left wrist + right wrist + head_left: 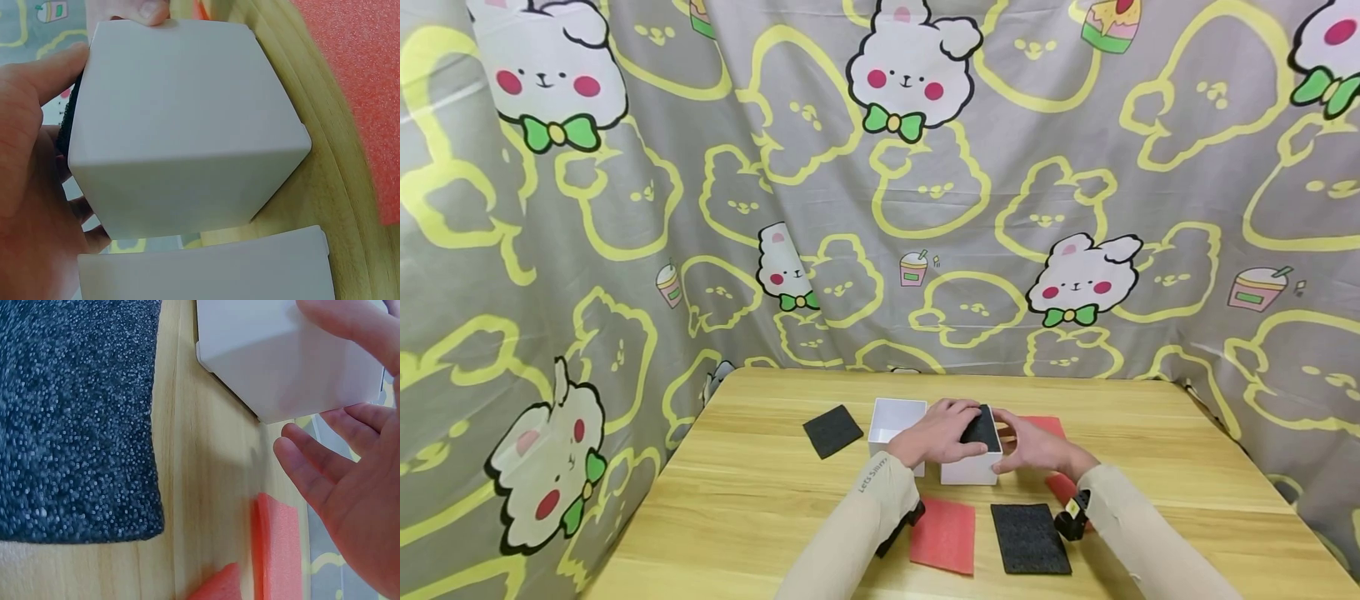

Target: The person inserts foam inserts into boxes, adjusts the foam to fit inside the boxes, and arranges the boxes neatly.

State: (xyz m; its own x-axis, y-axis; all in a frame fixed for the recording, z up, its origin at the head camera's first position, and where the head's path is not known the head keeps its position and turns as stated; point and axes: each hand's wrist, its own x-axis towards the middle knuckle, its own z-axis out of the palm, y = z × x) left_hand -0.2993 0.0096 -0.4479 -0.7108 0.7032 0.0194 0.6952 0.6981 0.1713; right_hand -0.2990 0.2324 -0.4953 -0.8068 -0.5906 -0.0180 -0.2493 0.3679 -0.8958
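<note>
Two white boxes stand side by side on the table. At the mouth of the right-hand white box [968, 472] lies a black foam sheet [983, 429], its edge showing at the rim in the left wrist view. My left hand [943, 429] rests on that foam from the left, fingers and thumb extended across the top. From the other side my right hand [1037, 450] grips the same box, thumb in front and fingers behind. The right wrist view shows some of those fingers off the wall. How deep the foam sits is hidden.
The other white box [898, 410] stands open-topped at the left. Another black foam sheet [832, 431] lies beyond it. Nearer me lie a red foam sheet [943, 536] and a black foam sheet [1032, 539]. More red foam [1043, 426] lies behind my right hand.
</note>
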